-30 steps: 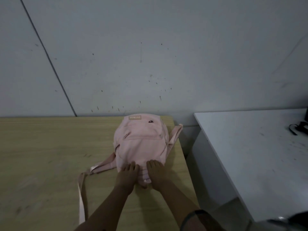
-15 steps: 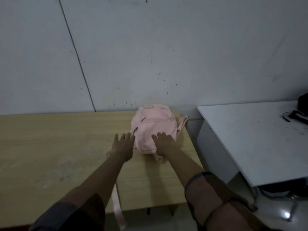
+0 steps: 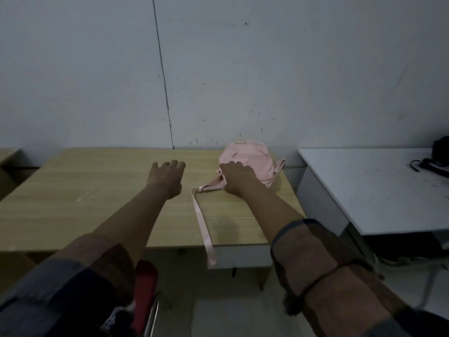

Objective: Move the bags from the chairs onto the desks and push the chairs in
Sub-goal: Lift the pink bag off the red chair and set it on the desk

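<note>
A: Pink bag (image 3: 245,161) sits centre-right on the wooden surface (image 3: 97,203), against the wall. Right hand (image 3: 237,177) rests flat on it; left hand (image 3: 167,178) hovers apart, holding nothing.

B: Risk: strap (image 3: 202,227) dangles over the front edge; a snag could drag the bag off.

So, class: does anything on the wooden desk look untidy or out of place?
Yes. The pink backpack sits at the wooden desk's far right corner, but one loose strap trails across the top and dangles over the front edge.
</note>
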